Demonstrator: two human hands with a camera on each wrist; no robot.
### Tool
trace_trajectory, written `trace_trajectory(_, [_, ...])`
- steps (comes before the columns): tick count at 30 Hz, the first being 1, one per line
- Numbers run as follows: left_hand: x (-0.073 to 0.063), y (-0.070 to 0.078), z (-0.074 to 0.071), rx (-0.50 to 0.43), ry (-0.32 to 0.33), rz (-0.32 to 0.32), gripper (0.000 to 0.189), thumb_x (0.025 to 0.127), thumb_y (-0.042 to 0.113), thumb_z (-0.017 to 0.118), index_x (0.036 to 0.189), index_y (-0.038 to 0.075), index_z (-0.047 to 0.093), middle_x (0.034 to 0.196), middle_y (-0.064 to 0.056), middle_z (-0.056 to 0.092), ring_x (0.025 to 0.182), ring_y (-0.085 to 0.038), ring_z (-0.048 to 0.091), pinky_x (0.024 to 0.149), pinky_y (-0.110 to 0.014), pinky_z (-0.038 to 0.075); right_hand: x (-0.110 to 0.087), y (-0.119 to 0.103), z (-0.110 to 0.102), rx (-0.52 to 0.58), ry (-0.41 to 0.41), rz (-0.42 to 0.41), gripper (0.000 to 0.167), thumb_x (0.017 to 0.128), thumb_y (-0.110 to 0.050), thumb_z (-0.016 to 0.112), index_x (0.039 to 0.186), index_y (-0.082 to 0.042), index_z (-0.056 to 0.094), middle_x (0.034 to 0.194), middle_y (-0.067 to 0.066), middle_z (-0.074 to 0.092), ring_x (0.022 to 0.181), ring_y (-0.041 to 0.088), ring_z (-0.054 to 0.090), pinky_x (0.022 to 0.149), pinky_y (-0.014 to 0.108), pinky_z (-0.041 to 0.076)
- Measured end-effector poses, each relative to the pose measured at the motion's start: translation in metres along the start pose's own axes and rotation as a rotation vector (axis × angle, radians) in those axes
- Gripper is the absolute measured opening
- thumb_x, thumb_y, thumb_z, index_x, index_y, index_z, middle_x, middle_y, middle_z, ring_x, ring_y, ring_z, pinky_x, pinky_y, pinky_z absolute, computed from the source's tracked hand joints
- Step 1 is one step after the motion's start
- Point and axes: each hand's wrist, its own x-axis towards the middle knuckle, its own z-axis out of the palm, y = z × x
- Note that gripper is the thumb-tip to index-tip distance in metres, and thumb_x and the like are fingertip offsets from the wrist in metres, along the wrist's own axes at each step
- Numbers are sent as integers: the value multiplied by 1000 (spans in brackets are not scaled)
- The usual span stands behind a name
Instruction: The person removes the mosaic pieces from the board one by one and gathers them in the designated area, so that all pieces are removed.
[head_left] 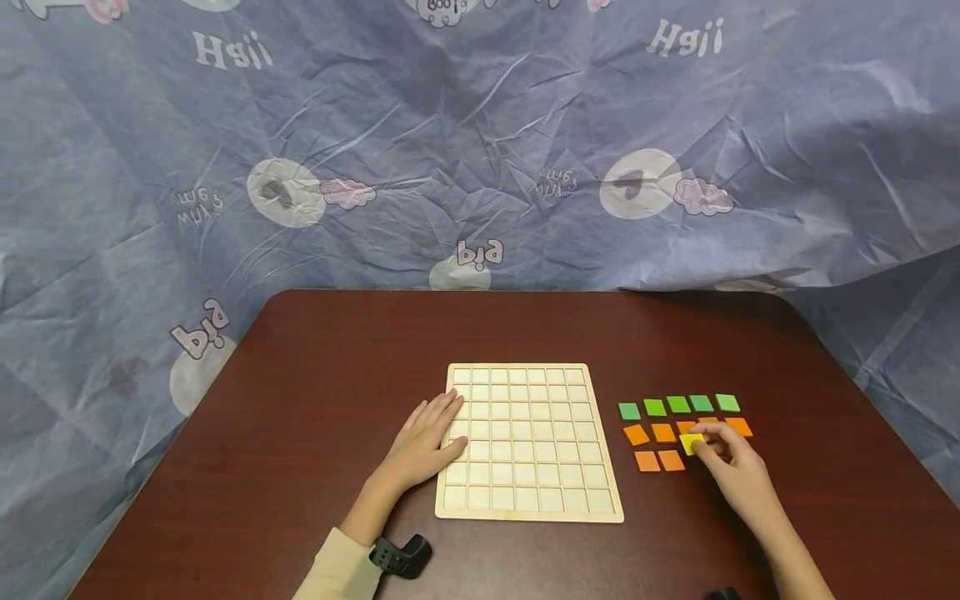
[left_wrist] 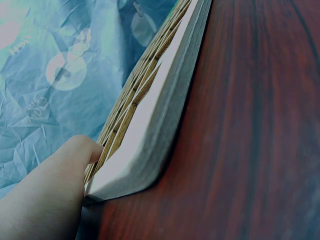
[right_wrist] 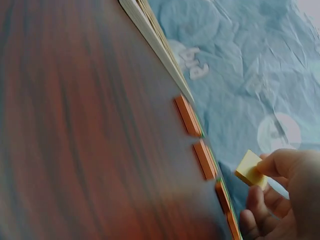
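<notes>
My right hand (head_left: 737, 467) pinches a yellow square tile (head_left: 692, 443) between thumb and fingers, over the group of coloured tiles. In the right wrist view the yellow tile (right_wrist: 250, 169) shows tilted, raised above the orange tiles (right_wrist: 203, 159). My left hand (head_left: 423, 442) lies with straight fingers on the left edge of a pale wooden grid board (head_left: 525, 442). The thumb touches the board near its rim (left_wrist: 145, 135) in the left wrist view. Each square of the board is bare.
To the board's right lies a row of several green tiles (head_left: 678, 404). Below them are orange tiles (head_left: 663, 432), partly hidden by my right hand, and two more orange tiles (head_left: 647, 461). Everything rests on a dark red-brown table (head_left: 337, 333) before a grey-blue cloth (head_left: 420, 125).
</notes>
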Motion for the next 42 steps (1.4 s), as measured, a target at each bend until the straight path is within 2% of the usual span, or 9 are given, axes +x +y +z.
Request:
trace_trajectory(8, [0, 2, 1, 3, 1, 1, 64, 90, 45, 45, 144, 16, 28, 151, -1, 26, 140, -19, 22, 115, -38, 13, -2, 14, -11, -92, -84, 59, 32, 90, -30, 56, 110, -5, 56, 97, 6, 53, 66, -8, 46, 54, 19, 41])
trace_trajectory(18, [0, 1, 3, 23, 18, -3, 64, 90, 45, 44, 144, 17, 27, 151, 0, 24, 140, -18, 22, 116, -38, 13, -4, 22, -14, -107, -160, 10, 33, 90, -30, 56, 111, -5, 55, 95, 7, 56, 66, -4, 47, 55, 20, 41])
trace_trajectory(22, [-1, 0, 3, 22, 13, -9, 64, 90, 45, 43, 145, 17, 26, 151, 1, 24, 140, -17, 21, 116, -38, 13, -3, 26, -11, -101, -151, -29, 28, 90, -24, 56, 111, -5, 55, 90, 4, 55, 64, 0, 44, 53, 20, 38])
trace_trajectory(28, [-1, 0, 3, 23, 7, -8, 64, 90, 45, 43, 145, 17, 26, 151, 0, 24, 140, -18, 21, 116, -38, 13, -3, 29, -8, -130, -84, -125, 19, 88, -15, 59, 105, -7, 60, 88, 1, 49, 63, 0, 41, 53, 20, 37])
trace_trajectory(42, [-1, 1, 3, 15, 12, -10, 64, 89, 44, 44, 144, 16, 28, 151, 0, 25, 140, -18, 22, 116, -38, 13, -3, 28, -9, -137, -101, -116, 22, 90, -20, 56, 107, -9, 64, 95, 2, 51, 67, -1, 42, 55, 19, 38])
